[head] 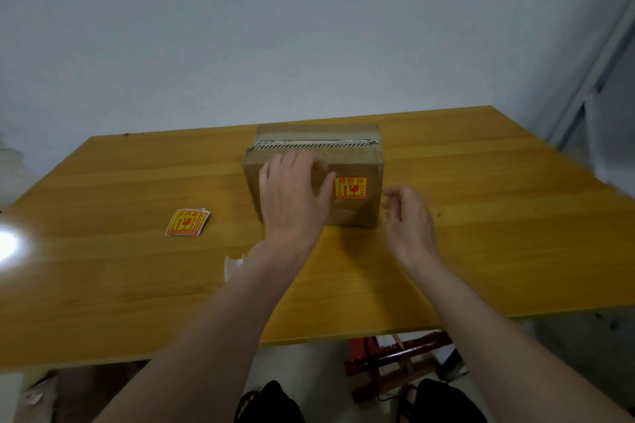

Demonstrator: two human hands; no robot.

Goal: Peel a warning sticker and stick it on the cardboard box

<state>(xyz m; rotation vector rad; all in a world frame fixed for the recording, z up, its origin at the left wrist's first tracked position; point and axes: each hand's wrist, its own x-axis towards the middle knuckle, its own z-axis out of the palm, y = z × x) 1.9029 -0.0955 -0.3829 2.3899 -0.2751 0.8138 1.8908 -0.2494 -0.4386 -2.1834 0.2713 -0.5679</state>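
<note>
A brown cardboard box [350,161] stands in the middle of the wooden table, taped along its top. An orange and yellow warning sticker [351,187] is stuck on the box's near face, right of centre. My left hand [292,196] lies flat against that near face, fingers spread, its thumb beside the sticker. My right hand [407,216] hovers just right of the box, fingers loosely curled and holding nothing. A small stack of the same warning stickers [187,222] lies on the table to the left.
The wooden table [481,251] has a white scrap of backing paper [233,264] lying by my left forearm. A glare spot shines at the table's left edge. A red stool [395,357] stands on the floor under the near edge.
</note>
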